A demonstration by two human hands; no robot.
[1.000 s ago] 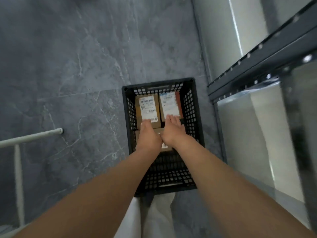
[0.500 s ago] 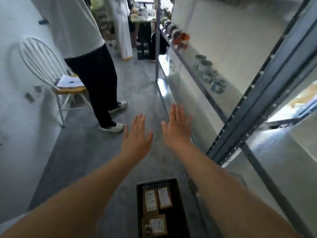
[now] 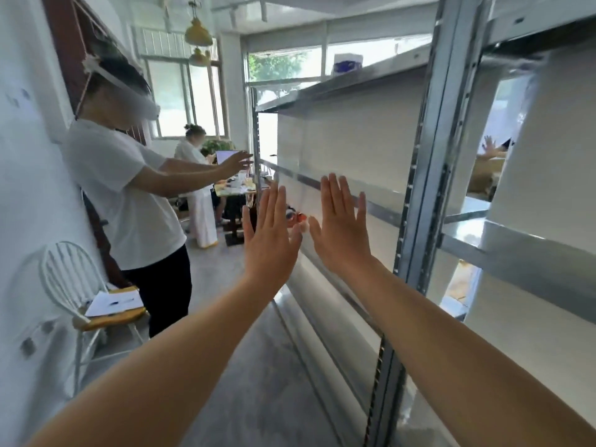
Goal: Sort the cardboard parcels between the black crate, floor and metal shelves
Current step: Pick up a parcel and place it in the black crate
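- Camera is tilting way up, so the black crate with the cardboard parcels is dropping out of view.
- Left hand (image 3: 269, 240) and right hand (image 3: 342, 233) are lifting higher, fingers (image 3: 335, 195) straight, holding nothing.
- Metal shelves (image 3: 419, 175) are standing just right of them.

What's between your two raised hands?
Head view: nothing held. The bare left hand and right hand are open, apart; only a blurred orange-red item by the grey metal shelves shows beyond.
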